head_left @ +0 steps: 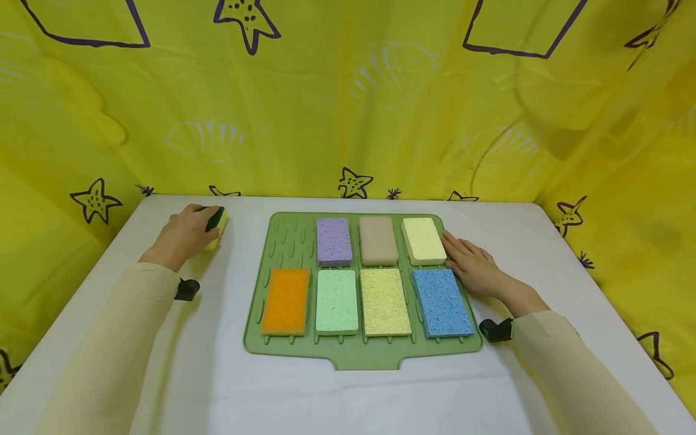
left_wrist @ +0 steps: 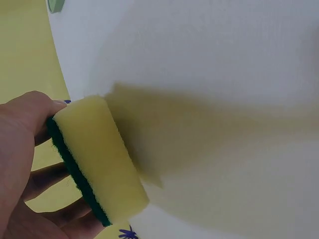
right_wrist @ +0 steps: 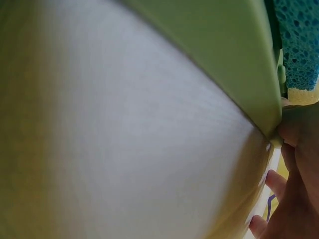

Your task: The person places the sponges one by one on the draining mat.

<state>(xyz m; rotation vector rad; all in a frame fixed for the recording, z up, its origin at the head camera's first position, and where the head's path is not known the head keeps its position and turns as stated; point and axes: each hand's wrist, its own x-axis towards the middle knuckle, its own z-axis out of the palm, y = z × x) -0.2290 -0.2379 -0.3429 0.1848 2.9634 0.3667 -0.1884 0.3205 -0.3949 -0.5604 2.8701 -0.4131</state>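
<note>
My left hand point(head_left: 182, 237) grips a scouring sponge point(head_left: 217, 228), yellow foam with a dark green scrubbing layer, at the far left of the white table. In the left wrist view, thumb and fingers hold the sponge point(left_wrist: 97, 159) by its ends, the green side toward the palm and the foam facing the tabletop. On the right, my right hand point(head_left: 475, 269) lies with fairly straight fingers against the edge of a green ridged drying mat point(head_left: 367, 361). The right wrist view shows the thumb point(right_wrist: 294, 122) at the mat's rim and fingertips beyond it.
On the mat's back row lie purple point(head_left: 334, 241), beige point(head_left: 378, 241) and pale yellow point(head_left: 423, 241) sponges. In front are orange point(head_left: 285, 302), mint point(head_left: 337, 302), speckled yellow point(head_left: 385, 302) and blue point(head_left: 443, 303) ones. A yellow curtain point(head_left: 304, 121) hangs behind the table.
</note>
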